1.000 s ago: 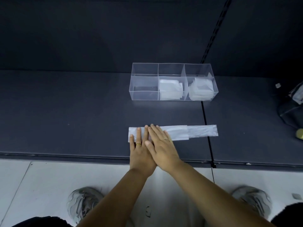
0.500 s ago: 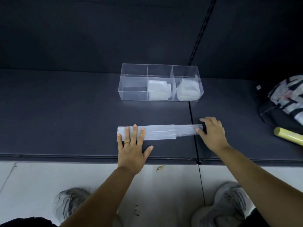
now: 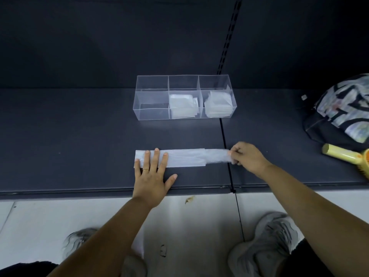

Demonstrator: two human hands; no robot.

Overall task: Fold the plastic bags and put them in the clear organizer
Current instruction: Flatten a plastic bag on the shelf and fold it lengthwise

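A folded bag [image 3: 185, 159] is being pinned by the left hand [image 3: 152, 177], fingers [image 3: 155, 159] spread flat, while its end is being pinched between the right hand [image 3: 248, 159]'s fingers, ready for folding over.

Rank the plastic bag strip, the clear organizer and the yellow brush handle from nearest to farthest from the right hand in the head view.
1. Plastic bag strip: pinched at its end by the right hand.
2. Yellow brush handle: off to its right.
3. Clear organizer: behind and to the left; close to the handle in distance.
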